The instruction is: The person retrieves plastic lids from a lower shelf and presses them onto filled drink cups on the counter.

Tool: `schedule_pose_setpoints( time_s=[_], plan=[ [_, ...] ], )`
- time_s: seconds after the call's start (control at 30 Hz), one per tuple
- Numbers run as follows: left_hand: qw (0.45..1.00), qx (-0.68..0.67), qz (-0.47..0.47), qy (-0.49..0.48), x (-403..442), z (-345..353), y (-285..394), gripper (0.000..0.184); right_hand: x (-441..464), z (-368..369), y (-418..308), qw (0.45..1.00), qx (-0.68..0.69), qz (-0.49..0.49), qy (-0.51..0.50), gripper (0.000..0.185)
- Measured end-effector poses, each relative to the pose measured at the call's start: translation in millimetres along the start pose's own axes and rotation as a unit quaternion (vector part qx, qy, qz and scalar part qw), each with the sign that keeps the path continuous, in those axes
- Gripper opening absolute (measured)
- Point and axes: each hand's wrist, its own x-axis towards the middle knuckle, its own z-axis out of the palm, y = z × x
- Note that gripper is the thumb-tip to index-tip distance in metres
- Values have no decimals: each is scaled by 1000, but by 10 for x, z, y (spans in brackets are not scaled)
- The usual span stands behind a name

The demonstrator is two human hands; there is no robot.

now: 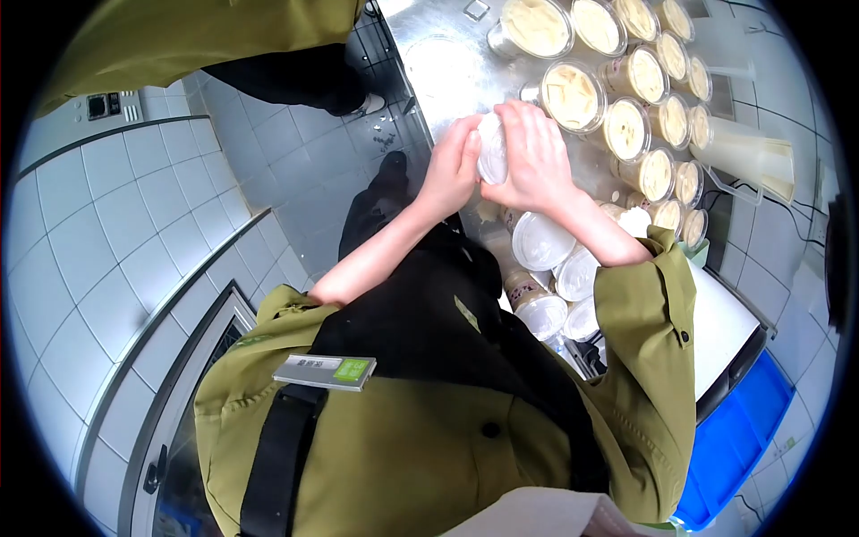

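Note:
Between my hands is a round translucent plastic lid (491, 150), held at the near edge of the steel counter. My left hand (454, 164) grips its left side, thumb along the rim. My right hand (534, 154) wraps around the right side, its fingers together. Whether a cup sits under the lid is hidden by my hands. Just beyond stand open clear cups filled with pale cream-coloured food, the nearest one (573, 96) close to my right fingers. Below my right forearm are several cups with white lids (543, 240).
Rows of filled cups (648, 75) cover the right of the steel counter (429, 27). A clear pitcher (756, 161) lies beyond them. At lower right are a white board-like surface (729, 313) and a blue crate (738, 438). Another person's sleeve (206, 36) and leg are at upper left.

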Motion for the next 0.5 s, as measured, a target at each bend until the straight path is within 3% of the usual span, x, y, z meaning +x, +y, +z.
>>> schedule_pose_setpoints(
  time_s=[0.17, 0.37, 0.5],
  plan=[
    [983, 104, 148, 35, 42, 22, -102, 31, 4, -15, 19, 1000, -2, -8, -8, 83],
    [997, 53, 62, 12, -103, -9, -5, 29, -15, -4, 44, 1000, 6, -7, -22, 85],
    [989, 74, 100, 84, -95, 94, 61, 26, -3, -2, 38, 1000, 15, -2, -19, 86]
  ],
)
